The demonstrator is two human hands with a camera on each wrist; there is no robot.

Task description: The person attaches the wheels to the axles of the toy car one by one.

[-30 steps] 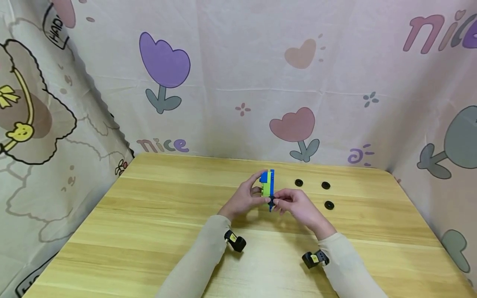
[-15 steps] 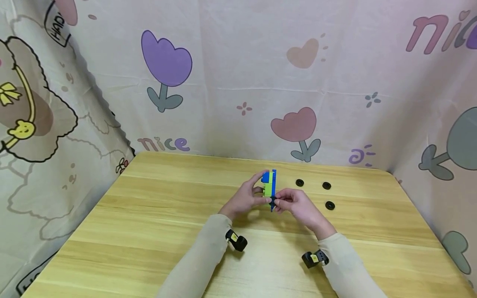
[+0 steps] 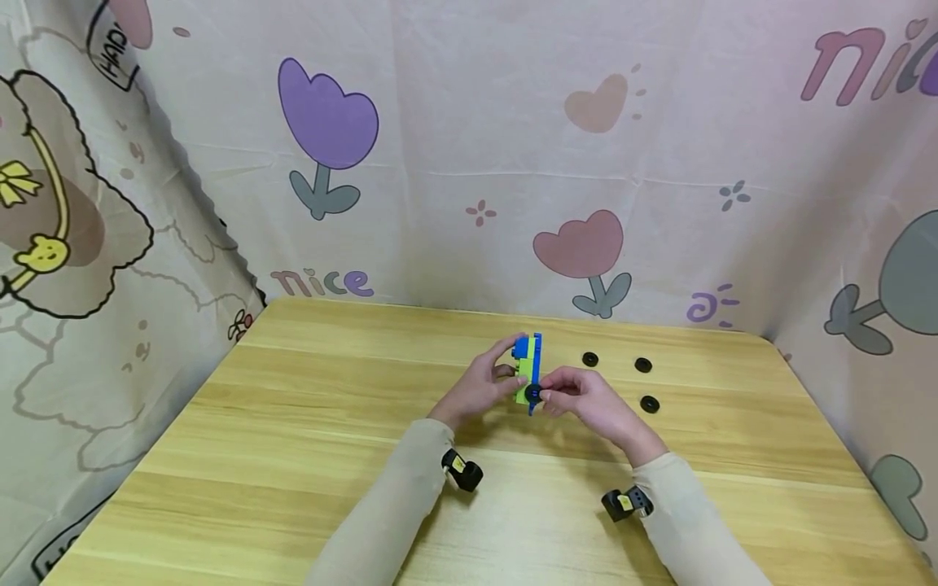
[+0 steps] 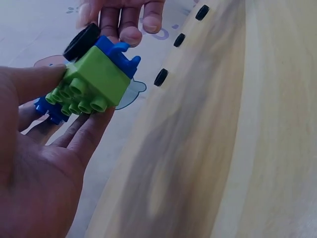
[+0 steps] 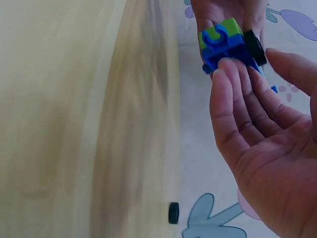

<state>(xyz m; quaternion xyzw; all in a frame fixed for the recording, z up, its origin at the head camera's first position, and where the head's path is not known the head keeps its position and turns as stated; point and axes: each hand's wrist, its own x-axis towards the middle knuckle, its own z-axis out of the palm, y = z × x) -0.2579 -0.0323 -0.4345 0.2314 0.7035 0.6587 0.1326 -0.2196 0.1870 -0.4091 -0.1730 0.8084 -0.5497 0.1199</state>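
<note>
A toy car of green and blue building blocks (image 3: pixel 524 366) is held up over the table in my left hand (image 3: pixel 479 388). My left thumb and fingers grip its green block (image 4: pixel 99 74), whose studs show in the left wrist view. A black wheel (image 3: pixel 533 394) sits against the side of the blue base (image 5: pixel 230 49). My right hand (image 3: pixel 589 407) has its thumb and index finger at the wheel's edge, while other fingertips reach the blue base. Whether the wheel is fixed on cannot be told.
Three loose black wheels lie on the wooden table (image 3: pixel 293 407) to the right of my hands: one at the back (image 3: pixel 589 359), one farther right (image 3: pixel 642 365), one nearer (image 3: pixel 649 404). A patterned cloth (image 3: pixel 454 122) hangs behind the table.
My left thumb has shifted up from the wheel onto the green block. The wheel's face now shows more fully as the toy turns slightly. My right hand stays beside it.
</note>
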